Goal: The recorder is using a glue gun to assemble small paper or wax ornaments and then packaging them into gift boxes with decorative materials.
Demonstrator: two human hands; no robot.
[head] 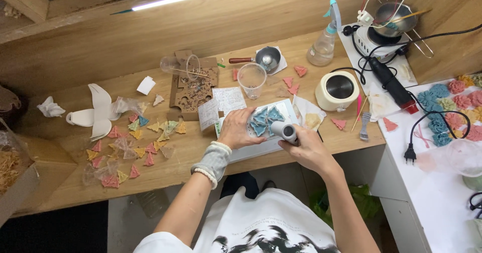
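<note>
My left hand [238, 129] rests flat on a white board [253, 150] at the bench's front edge, touching a blue flower-shaped wax piece [266, 119] that lies on it. My right hand [306, 146] grips a grey cylindrical tool [284, 130] whose tip is right beside the blue piece. A grey wrist cover and bead bracelets sit on my left forearm [213, 160].
Small coloured triangular pieces [131, 150] are scattered at left, beside a white bird shape [98, 113]. A clear cup [251, 79], a spray bottle [324, 41], a round white melting pot [337, 90] and a black heat gun [390, 83] stand behind. Coloured flowers [452, 107] lie at right.
</note>
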